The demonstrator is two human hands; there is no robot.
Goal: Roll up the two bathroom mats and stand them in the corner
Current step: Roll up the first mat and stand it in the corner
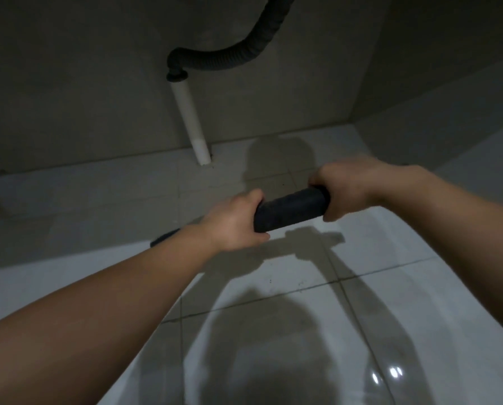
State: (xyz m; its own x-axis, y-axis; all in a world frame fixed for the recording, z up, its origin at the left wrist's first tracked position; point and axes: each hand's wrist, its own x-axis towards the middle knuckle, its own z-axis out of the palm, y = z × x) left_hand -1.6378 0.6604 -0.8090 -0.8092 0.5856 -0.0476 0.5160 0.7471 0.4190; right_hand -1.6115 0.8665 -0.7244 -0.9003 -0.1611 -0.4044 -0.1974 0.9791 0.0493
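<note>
Dark rolled mat (291,210) gripped at both ends: left hand (234,222) closed round lower end, right hand (342,190) closed round upper end. Roll held tilted above tiled floor (361,302), near white pipe (190,121) at wall.

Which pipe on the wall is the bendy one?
The dark corrugated hose is the bendy one: it curves down the wall from the top. The white pipe below it is straight and stiff, running down to the floor.
</note>
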